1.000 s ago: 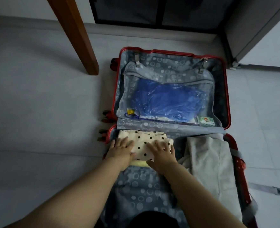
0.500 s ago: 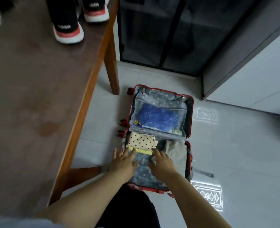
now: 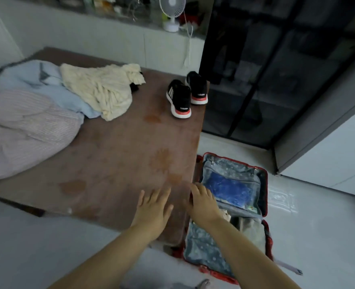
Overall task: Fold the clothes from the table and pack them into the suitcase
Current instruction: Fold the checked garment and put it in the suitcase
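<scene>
Head view: left hand [image 3: 153, 207] and right hand [image 3: 202, 202] hover empty, fingers spread, over the near corner of the tabletop [image 3: 120, 153]; unfolded clothes [image 3: 64, 97] lie at its far left, suitcase [image 3: 265, 184] open below its right edge; best take the topmost cream knit [image 3: 101, 90] and flatten it first.

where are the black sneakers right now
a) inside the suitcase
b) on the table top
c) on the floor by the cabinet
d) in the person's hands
b: the black sneakers stand as a pair on the brown table near its far right corner, while the open suitcase lies on the floor, and the left hand and right hand hold nothing.
</scene>
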Demonstrator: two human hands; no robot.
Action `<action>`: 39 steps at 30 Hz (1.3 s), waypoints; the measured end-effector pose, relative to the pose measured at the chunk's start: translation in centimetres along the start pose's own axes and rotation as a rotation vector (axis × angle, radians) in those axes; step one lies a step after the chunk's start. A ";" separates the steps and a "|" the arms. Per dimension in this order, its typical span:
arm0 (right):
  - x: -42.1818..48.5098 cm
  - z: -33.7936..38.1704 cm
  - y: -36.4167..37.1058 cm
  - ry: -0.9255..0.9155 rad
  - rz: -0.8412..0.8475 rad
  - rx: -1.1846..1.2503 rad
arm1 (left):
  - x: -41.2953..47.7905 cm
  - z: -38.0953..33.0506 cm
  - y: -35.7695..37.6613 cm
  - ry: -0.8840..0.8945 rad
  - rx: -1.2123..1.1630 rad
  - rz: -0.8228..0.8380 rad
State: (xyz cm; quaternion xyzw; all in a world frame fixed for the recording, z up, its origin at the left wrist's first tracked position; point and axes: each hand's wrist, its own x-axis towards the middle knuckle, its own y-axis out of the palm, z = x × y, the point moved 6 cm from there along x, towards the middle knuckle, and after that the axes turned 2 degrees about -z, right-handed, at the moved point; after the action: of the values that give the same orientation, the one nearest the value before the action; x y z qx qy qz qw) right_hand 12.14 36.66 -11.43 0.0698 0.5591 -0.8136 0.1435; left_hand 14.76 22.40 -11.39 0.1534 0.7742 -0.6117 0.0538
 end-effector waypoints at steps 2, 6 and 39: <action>0.4 4.4 0.8 -0.017 -0.013 -0.041 | -1.2 5.6 -1.8 -0.039 0.029 -0.049; 1.5 11.1 2.2 -0.015 -0.013 -0.032 | -3.0 15.1 -5.2 -0.153 0.036 -0.106; 23.3 34.1 -2.6 0.110 0.034 0.988 | 10.6 33.1 -25.2 0.093 -0.132 -0.375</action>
State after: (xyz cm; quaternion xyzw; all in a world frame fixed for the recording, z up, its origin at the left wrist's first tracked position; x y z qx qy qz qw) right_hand -9.20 2.19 -3.06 0.1812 0.1121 -0.9740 0.0769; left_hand -6.42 -12.84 1.08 0.0307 0.8293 -0.5511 -0.0869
